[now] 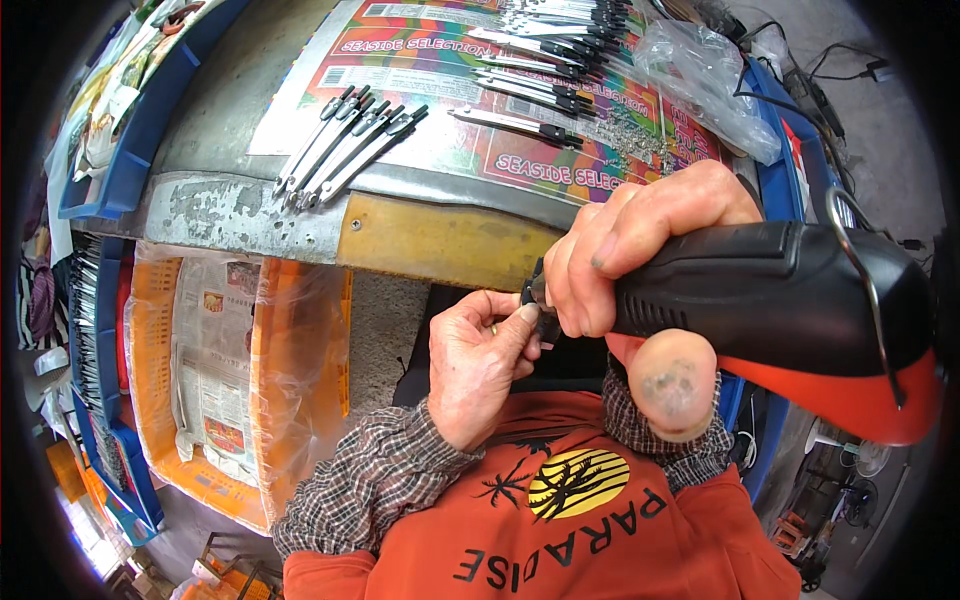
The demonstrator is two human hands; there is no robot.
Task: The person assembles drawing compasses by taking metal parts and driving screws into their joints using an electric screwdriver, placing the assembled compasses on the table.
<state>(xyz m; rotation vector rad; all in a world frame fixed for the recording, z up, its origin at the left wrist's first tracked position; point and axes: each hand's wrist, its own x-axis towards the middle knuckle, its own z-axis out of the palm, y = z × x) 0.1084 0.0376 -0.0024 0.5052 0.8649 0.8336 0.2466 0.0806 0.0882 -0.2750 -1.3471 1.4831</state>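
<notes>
My right hand [650,225] is wrapped round a black and red electric screwdriver [770,280] with a wire hanging loop at its back end. The tool lies nearly level, its tip end pointing left and mostly covered by my fingers. My left hand [470,350] pinches a small black part [528,293] against that end, just off the table's front edge. Much of this part is hidden by the fingers. Farther back on the table lie silver drawing compasses with black heads, a fanned group [345,145] at left and a larger pile [575,40] beyond. Tiny metal screws [640,145] are scattered beside them.
A colourful printed sheet [400,75] covers part of the metal worktable [220,215]. A clear plastic bag [700,75] lies at the far right. Below, at left, stands an orange crate [300,370] lined with newspaper and plastic. Blue bins [150,130] flank the table.
</notes>
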